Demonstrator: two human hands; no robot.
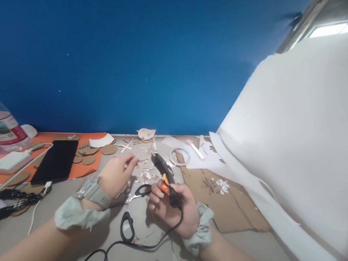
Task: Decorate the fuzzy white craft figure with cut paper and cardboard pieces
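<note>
My right hand [175, 207] is wrapped round a black glue gun [163, 168] with an orange trigger. Its nozzle points up and to the left, and a black cord [139, 246] trails from its back end. To the left, my left hand [117, 174] hovers over the paper scraps with thumb and forefinger drawn together. Whatever lies between those fingertips is too small to make out. Black-handled scissors [128, 227] lie on the table between my two hands. Small paper scraps [145, 174] are strewn just beyond them.
On the left are a plastic bottle [2, 125], a white charger [9, 161], a black phone [56, 161] and cardboard discs [109, 149] around an orange sheet [93, 170]. A tape roll [179, 157], pink-capped marker [196, 150] and cardboard sheet [230, 210] lie right, beside a large white sheet [298, 129].
</note>
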